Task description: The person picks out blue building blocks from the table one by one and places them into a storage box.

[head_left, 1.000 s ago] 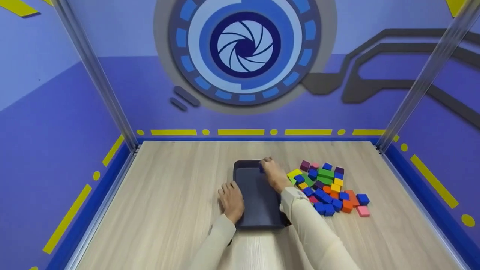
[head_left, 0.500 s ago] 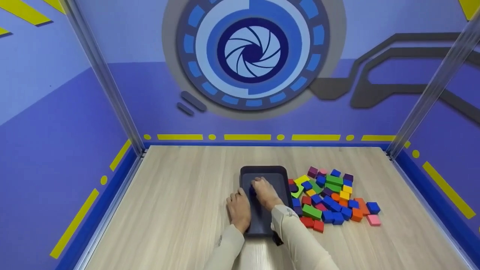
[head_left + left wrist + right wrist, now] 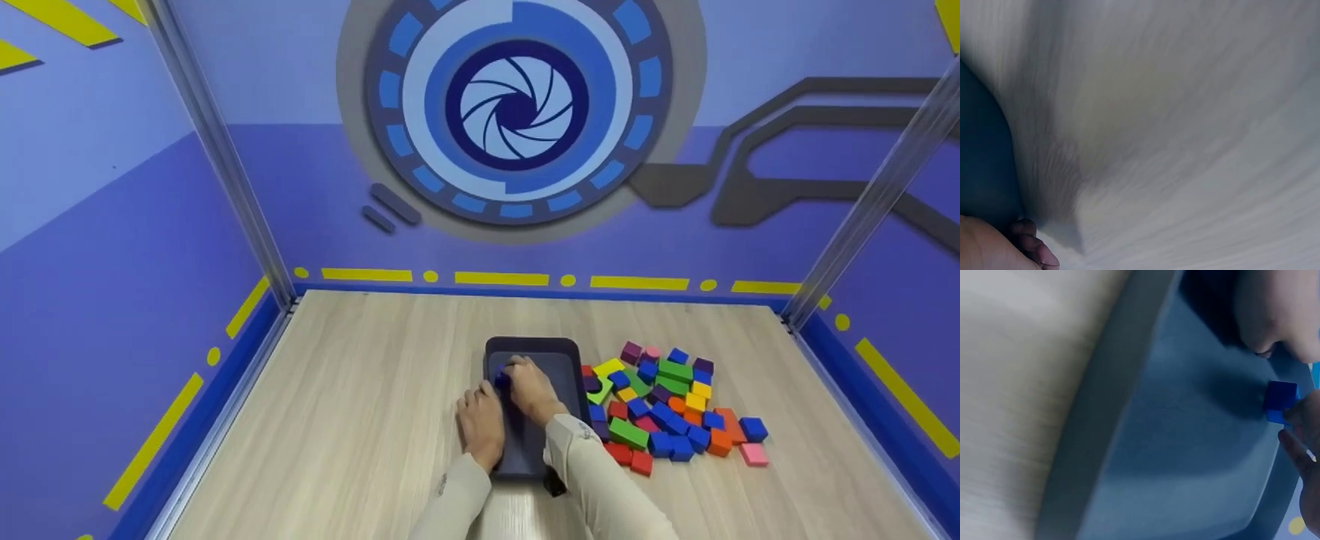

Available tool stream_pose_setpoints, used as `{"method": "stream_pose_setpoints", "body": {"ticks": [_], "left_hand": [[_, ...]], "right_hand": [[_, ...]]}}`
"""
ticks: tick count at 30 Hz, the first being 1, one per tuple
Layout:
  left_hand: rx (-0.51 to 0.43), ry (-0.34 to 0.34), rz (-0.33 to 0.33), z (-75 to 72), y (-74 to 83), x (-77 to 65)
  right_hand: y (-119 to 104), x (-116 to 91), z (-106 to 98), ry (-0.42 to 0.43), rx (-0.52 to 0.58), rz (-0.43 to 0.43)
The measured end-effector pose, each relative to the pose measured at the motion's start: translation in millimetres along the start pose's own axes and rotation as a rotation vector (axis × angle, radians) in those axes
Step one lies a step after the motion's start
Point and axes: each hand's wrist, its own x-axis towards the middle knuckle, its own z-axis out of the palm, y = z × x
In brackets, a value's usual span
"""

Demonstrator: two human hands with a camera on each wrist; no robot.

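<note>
A dark rectangular tray (image 3: 555, 346) lies on the table. My left hand (image 3: 481, 426) grips its left side; in the left wrist view its fingers (image 3: 1030, 242) curl beside the tray's dark outer wall (image 3: 985, 157). Inside the tray, near that left wall, my right hand (image 3: 531, 390) pinches a blue block (image 3: 500, 379). The right wrist view shows this block (image 3: 1282, 398) at the tips of the right hand (image 3: 1307, 444), with the left hand (image 3: 1280, 312) above in that picture. Part of the tray floor is hidden under my right hand and sleeve.
Several loose coloured blocks (image 3: 667, 416) lie in a pile along the tray's right side, some against it. A pink block (image 3: 754, 454) and a blue one (image 3: 753, 429) sit at its right end. Blue panels (image 3: 300, 202) bound the wooden table (image 3: 375, 405).
My right hand has moved from the tray's far right corner, left and nearer, to its left wall with the blue block. The left hand stays on the rim; the head view shifted slightly.
</note>
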Motion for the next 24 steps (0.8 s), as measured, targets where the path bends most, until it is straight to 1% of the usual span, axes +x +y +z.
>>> {"method": "stream_pose_setpoints", "body": {"ticks": [2,4,7,9,11,13,14,16,18,20,22,24], "left_hand": [[0.016,0.006,0.006,1.1,2.3,-0.5],[0.021,-0.005,0.006,3.0,3.7,-0.5],[0.013,-0.026,0.007,6.7,4.0,-0.5],[0.007,-0.038,0.010,9.3,2.9,-0.3],[0.006,-0.039,0.005,10.6,0.7,0.0],[0.007,-0.041,0.000,11.7,-1.4,0.1],[0.015,-0.046,0.000,12.2,-2.4,0.1],[0.021,-0.052,0.000,12.4,-3.6,0.0],[0.018,-0.054,0.007,13.0,-3.5,-0.3],[0.016,-0.048,0.015,13.7,-3.1,-0.8],[0.018,-0.036,0.020,14.5,-2.2,-1.2],[0.023,-0.030,0.021,14.5,-1.1,-2.4]], "right_hand": [[2.2,-0.4,-2.7,-0.032,0.034,0.005],[4.1,-0.9,-5.9,-0.073,0.051,-0.009],[10.8,-3.0,-13.7,-0.107,0.014,-0.045],[21.2,-5.0,-22.7,-0.083,-0.036,-0.056],[36.5,-8.2,-35.8,-0.029,-0.078,-0.041],[56.4,-12.6,-49.2,0.054,-0.104,-0.001],[66.9,-15.8,-56.1,0.080,-0.115,0.028],[87.4,-24.6,-67.7,0.094,-0.130,0.100],[106.3,-35.9,-75.2,0.060,-0.166,0.168],[121.2,-47.8,-79.9,-0.033,-0.179,0.224],[132.4,-58.2,-81.8,-0.126,-0.160,0.263],[139.8,-66.1,-82.4,-0.199,-0.122,0.281]]}}
